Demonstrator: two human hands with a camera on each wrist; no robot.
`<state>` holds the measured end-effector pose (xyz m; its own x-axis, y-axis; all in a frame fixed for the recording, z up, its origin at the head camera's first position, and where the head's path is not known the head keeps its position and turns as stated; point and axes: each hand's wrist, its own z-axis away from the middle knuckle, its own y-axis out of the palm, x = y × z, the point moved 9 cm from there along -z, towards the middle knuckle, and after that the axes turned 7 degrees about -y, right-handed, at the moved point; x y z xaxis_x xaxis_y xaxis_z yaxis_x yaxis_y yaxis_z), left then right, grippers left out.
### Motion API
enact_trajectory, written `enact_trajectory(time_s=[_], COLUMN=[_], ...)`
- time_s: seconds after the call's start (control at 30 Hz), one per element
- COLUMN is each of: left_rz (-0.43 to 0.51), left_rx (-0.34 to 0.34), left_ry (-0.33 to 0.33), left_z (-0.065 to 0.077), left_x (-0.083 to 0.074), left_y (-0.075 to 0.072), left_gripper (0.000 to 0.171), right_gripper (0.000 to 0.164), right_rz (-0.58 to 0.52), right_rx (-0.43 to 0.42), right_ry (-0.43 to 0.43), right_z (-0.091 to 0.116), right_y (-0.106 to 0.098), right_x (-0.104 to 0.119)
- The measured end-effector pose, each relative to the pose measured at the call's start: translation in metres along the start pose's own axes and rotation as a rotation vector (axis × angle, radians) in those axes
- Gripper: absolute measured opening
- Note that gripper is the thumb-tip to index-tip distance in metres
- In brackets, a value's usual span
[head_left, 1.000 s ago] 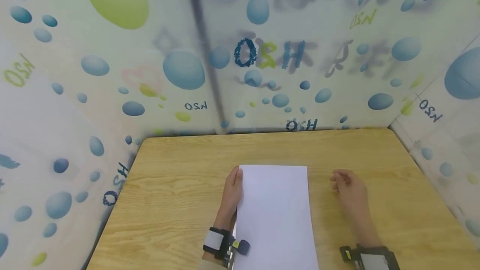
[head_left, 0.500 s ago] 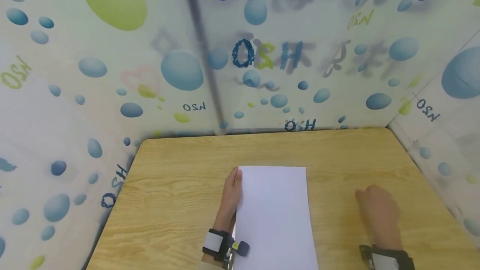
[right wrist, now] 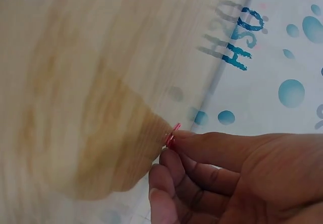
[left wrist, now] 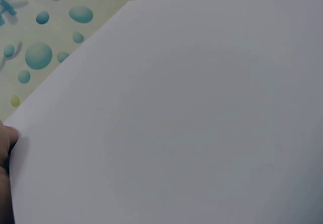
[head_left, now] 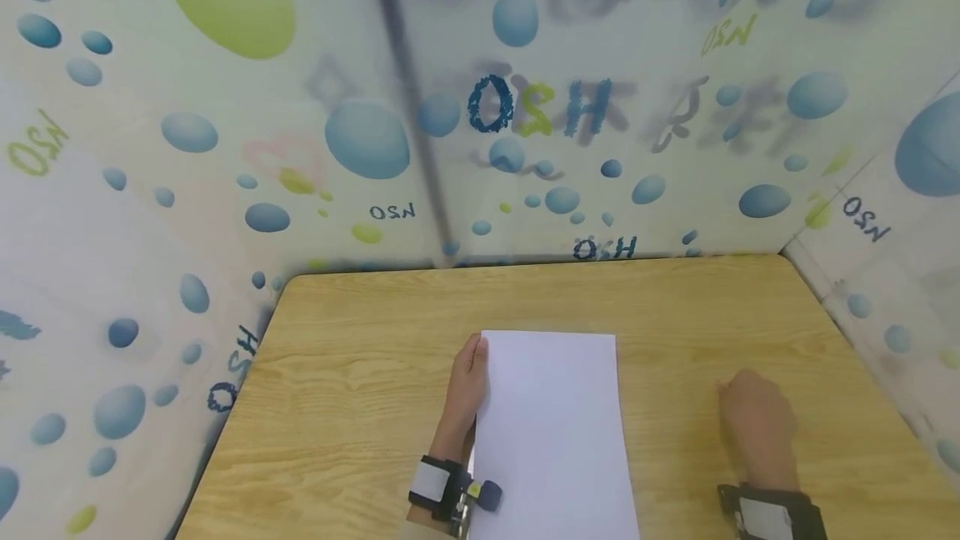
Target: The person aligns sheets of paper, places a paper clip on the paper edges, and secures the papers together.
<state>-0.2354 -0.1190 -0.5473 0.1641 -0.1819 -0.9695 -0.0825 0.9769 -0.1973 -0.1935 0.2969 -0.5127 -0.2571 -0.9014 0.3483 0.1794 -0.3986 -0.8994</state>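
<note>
My left hand (head_left: pixel 467 386) grips a white sheet of paper (head_left: pixel 553 423) by its upper left edge, thumb along the margin and the other fingers behind it. In the left wrist view the paper (left wrist: pixel 166 103) fills most of the picture, and only a bit of thumb (left wrist: pixel 11 135) shows. Off to the right, my right hand (head_left: pixel 757 419) is held above the table with its back to the head camera. The right wrist view shows that hand (right wrist: pixel 217 176) pinching a small pink-red paper clip (right wrist: pixel 173 134) between thumb and index finger; part of the clip is hidden.
A wooden table (head_left: pixel 360 373) lies under both hands. Patterned walls (head_left: pixel 360 232) with blue and green dots enclose it at the back and sides. Each wrist wears a strapped camera, such as the left one (head_left: pixel 438 482).
My right hand has moved to the right and toward me, away from the paper, then stayed nearly still. The left hand and the paper have kept their place.
</note>
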Motion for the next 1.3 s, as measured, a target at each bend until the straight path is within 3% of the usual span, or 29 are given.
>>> enact_trajectory(time_s=[0.3,0.5,0.7,0.93,1.3], left_rz=[0.011,-0.002,0.01,0.017,0.002], left_rx=[-0.002,0.013,-0.005,-0.008,-0.009], left_ry=[0.007,0.005,0.008,0.017,-0.018], left_z=[0.001,0.015,0.0,0.0,-0.005], left_x=[-0.005,-0.032,-0.002,-0.001,0.002], left_y=[-0.001,-0.003,-0.001,-0.001,0.001], left_gripper=[0.035,0.031,0.035,0.039,0.032], right_gripper=[0.042,0.04,0.029,0.027,0.023], right_rz=[0.011,-0.006,-0.026,-0.064,-0.132], right_rx=[0.027,-0.003,-0.047,-0.044,-0.173], right_ry=[-0.005,-0.048,-0.16,-0.193,-0.363], right_z=[-0.006,-0.009,-0.008,-0.01,-0.021], right_y=[0.004,0.004,-0.001,-0.003,0.0], right_x=[-0.004,-0.003,0.009,0.019,0.048])
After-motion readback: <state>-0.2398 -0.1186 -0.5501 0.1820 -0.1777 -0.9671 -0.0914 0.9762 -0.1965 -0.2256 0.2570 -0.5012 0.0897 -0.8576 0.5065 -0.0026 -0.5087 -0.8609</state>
